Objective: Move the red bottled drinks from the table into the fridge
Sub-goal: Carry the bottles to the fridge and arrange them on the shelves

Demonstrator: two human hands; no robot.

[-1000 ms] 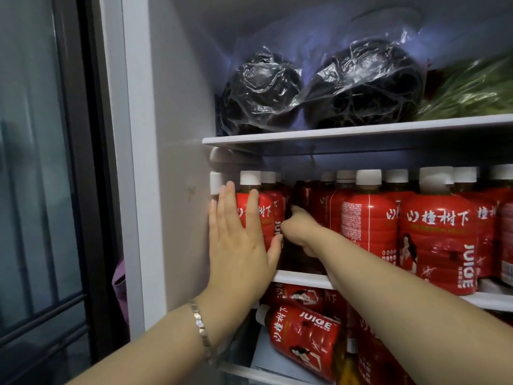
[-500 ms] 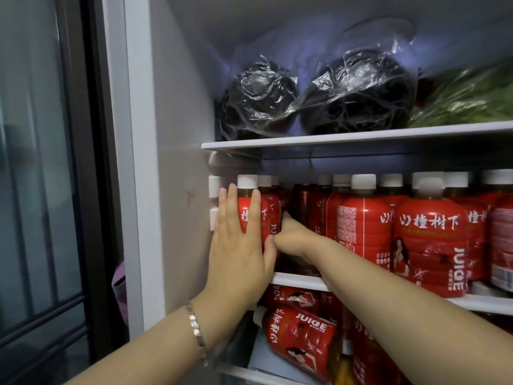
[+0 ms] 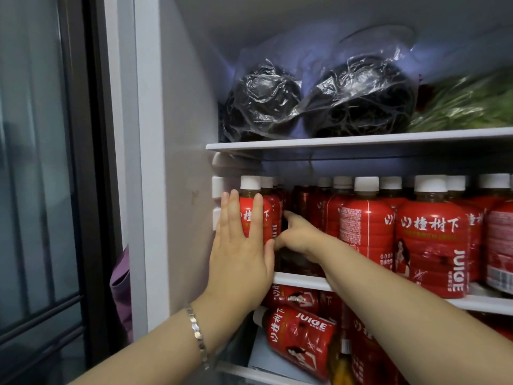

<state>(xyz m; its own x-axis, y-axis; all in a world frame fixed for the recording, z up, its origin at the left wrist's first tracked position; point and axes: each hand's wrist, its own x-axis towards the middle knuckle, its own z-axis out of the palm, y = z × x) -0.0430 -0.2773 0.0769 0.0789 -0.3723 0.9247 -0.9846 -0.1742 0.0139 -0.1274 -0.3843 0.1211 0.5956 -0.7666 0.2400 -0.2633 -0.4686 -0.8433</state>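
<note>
Right now I'm steadying a ribbed, white-capped red bottle at the left end of the middle shelf of the fridge, my left hand lying flat on its glossy label with fingers straight. My right hand is reaching into the dark gap beside it, and I cannot tell whether it is gripping anything. With bottles crowding that shelf and the one below, I'm judging the loading nearly done, though the table is sitting out of view.
</note>
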